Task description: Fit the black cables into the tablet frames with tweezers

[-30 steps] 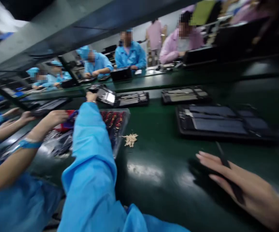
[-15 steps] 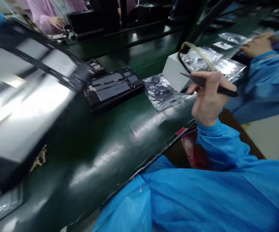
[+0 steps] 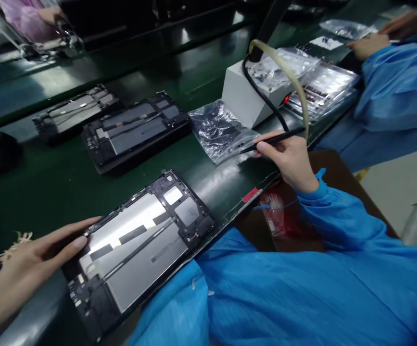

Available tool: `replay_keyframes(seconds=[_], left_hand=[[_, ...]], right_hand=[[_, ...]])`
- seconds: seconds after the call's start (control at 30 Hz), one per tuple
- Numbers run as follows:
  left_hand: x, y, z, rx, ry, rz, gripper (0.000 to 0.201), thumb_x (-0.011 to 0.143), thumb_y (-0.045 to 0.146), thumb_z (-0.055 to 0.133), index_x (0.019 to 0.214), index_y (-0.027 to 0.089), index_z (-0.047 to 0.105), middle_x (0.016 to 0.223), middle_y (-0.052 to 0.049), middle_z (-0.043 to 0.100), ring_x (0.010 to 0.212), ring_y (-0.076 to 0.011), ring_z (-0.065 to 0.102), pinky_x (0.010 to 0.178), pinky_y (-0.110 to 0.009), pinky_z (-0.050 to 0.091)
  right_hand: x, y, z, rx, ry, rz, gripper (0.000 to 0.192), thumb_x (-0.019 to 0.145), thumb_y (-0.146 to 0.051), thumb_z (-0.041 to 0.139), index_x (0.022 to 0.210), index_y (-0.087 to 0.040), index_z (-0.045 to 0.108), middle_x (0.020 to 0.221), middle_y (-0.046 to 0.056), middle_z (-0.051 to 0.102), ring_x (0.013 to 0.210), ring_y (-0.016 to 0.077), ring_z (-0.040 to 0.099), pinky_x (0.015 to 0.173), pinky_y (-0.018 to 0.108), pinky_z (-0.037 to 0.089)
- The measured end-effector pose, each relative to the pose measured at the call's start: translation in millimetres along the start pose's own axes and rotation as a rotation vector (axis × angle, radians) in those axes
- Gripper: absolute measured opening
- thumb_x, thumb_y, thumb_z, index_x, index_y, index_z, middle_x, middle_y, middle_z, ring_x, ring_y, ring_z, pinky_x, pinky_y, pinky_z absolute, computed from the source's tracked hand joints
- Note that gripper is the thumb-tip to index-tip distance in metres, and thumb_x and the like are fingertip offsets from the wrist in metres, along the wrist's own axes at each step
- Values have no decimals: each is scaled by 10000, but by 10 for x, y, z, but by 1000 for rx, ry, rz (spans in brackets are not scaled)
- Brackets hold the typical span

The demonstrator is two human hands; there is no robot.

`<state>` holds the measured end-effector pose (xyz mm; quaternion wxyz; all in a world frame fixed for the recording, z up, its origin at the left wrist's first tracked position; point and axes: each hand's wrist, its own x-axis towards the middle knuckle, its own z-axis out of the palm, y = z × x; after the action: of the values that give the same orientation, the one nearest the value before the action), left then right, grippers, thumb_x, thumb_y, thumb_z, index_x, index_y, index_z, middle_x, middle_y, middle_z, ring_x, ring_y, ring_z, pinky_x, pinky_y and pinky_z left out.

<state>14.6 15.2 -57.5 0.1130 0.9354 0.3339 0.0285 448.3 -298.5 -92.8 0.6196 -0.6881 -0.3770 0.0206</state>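
An opened tablet point(image 3: 139, 276), its metal plate, black frame and flat cables showing, lies at the table's front edge. My left hand point(image 3: 45, 262) grips its left end, thumb on top and the other fingers along the far side, partly hidden. Closed round black tweezers point(image 3: 278, 139) is my right hand point(image 3: 293, 158). The tweezers' tips point left, over the near edge of a clear plastic bag point(image 3: 217, 127) with small dark bits in it. I cannot tell whether the tips touch the bag.
Two more opened tablets point(image 3: 136, 127) point(image 3: 80, 113) lie behind on the green table point(image 3: 64, 192). A white box point(image 3: 240, 96) with a red light, a cable and a pale tube stands by the bag. At right a co-worker's hands point(image 3: 370, 45) work near stacked clear trays point(image 3: 327, 86).
The tablet, raised and blurred at left before, now lies on the table with my left hand in view on it. My right hand has lowered and moved left with the tweezers, toward the bag.
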Motion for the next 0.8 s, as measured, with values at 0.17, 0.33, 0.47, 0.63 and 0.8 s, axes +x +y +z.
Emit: replay_keyframes(seconds=[0.17,0.33,0.47,0.63,0.8], left_hand=[[91,138,-44,-155,-70,15,387,1042,557,440,1338,416,646,1404,27,642,1390,-264,581,1245,-474,440],[125,139,-45,-191,-90,-26,324,1046,543,448,1288,454,644,1415,57,609,1401,-262,558,1267,-480,401],[143,163,-43,-198,-104,-35,299,1048,549,444,1269,485,635,1419,77,596,1408,-270,547,1280,-499,375],[141,253,-59,-217,-98,-46,301,1053,549,432,1264,468,631,1414,73,598,1406,-261,550,1288,-498,367],[143,186,-45,-209,-101,-31,296,1038,537,469,1265,462,643,1431,82,598,1412,-256,549,1273,-466,400]], right_hand=[[95,85,126,59,-76,25,300,864,-513,840,975,-238,799,889,15,744,768,164,725,706,298,675],[96,89,161,40,-88,34,280,888,-490,823,990,-230,801,967,28,744,838,169,729,689,272,694],[104,94,163,-7,-94,21,268,892,-480,819,1000,-236,806,983,25,755,817,170,732,664,272,687],[126,89,165,-30,-126,0,256,901,-470,811,993,-231,813,982,25,765,812,171,734,626,253,664],[103,83,176,-35,-83,7,293,888,-506,818,994,-232,813,979,31,759,798,173,729,615,266,676]])
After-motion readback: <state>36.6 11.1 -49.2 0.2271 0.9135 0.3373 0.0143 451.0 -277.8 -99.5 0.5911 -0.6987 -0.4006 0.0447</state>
